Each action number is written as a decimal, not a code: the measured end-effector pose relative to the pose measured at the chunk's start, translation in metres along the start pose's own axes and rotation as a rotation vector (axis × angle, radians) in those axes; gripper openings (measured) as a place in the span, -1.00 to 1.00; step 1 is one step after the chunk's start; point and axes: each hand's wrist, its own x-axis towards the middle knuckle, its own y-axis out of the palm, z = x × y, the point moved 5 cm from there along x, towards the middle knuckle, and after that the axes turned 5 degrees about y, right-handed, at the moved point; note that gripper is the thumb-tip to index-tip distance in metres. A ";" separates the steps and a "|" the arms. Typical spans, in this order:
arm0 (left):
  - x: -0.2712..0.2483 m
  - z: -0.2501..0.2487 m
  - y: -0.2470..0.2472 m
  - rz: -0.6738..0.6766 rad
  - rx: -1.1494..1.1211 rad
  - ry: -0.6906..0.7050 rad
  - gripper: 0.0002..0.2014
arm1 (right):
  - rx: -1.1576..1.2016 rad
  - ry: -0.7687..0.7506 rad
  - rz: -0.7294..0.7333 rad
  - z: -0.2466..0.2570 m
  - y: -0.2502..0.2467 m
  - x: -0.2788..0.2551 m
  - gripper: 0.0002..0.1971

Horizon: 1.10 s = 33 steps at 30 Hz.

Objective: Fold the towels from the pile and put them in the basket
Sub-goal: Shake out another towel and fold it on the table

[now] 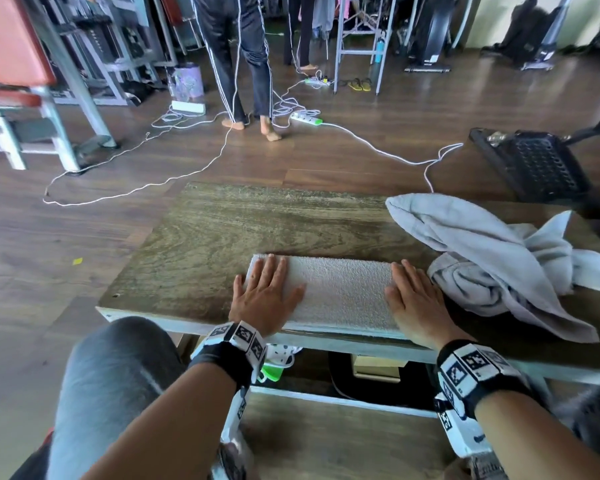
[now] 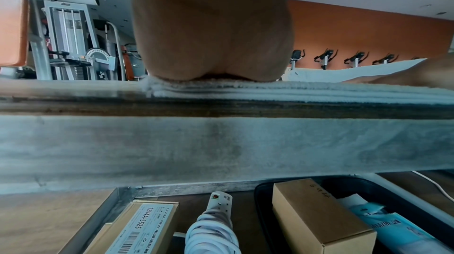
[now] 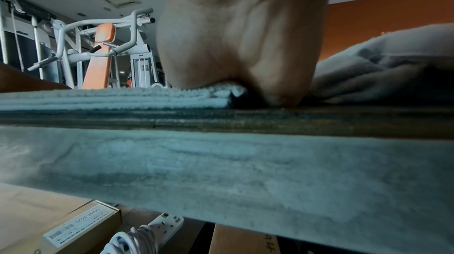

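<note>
A white towel (image 1: 340,292), folded into a long flat rectangle, lies near the front edge of the wooden table (image 1: 222,230). My left hand (image 1: 265,292) presses flat on its left end with straight fingers. On its right end rests my right hand (image 1: 416,299), flat as well, its outer edge beside the pile. The pile of crumpled grey towels (image 1: 492,258) sits at the table's right. From the left wrist view, the folded towel's layered edge (image 2: 294,91) shows under my palm; the right wrist view shows the same stacked layers (image 3: 110,99) and the grey pile (image 3: 393,64). A black perforated basket (image 1: 534,164) stands on the floor beyond the table's right corner.
White cables and power strips (image 1: 305,117) trail over the wooden floor past the table. A barefoot person (image 1: 243,64) stands further back, among gym machines (image 1: 49,81). Under the table lie cardboard boxes (image 2: 319,215) and a power strip (image 2: 218,205).
</note>
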 end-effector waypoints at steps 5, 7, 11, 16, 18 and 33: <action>0.000 0.000 0.001 -0.010 0.027 0.002 -0.27 | -0.133 0.080 0.082 0.020 -0.021 -0.006 -0.38; -0.001 0.000 0.002 -0.008 0.031 0.001 -0.28 | -0.320 -0.031 -0.049 0.041 -0.039 -0.020 -0.55; -0.001 -0.001 0.002 -0.016 0.035 0.015 -0.27 | -0.148 -0.455 -0.070 0.094 -0.042 -0.054 -0.72; -0.003 -0.010 -0.001 0.020 0.058 -0.050 -0.22 | -0.173 -0.442 0.113 0.092 -0.016 -0.061 -0.64; -0.004 -0.017 -0.011 -0.046 0.114 -0.078 -0.21 | -0.124 -0.384 0.085 0.080 -0.024 -0.055 -0.74; -0.016 -0.004 -0.039 0.022 -0.413 -0.141 -0.71 | -0.217 -0.310 0.143 0.059 -0.023 -0.050 -0.02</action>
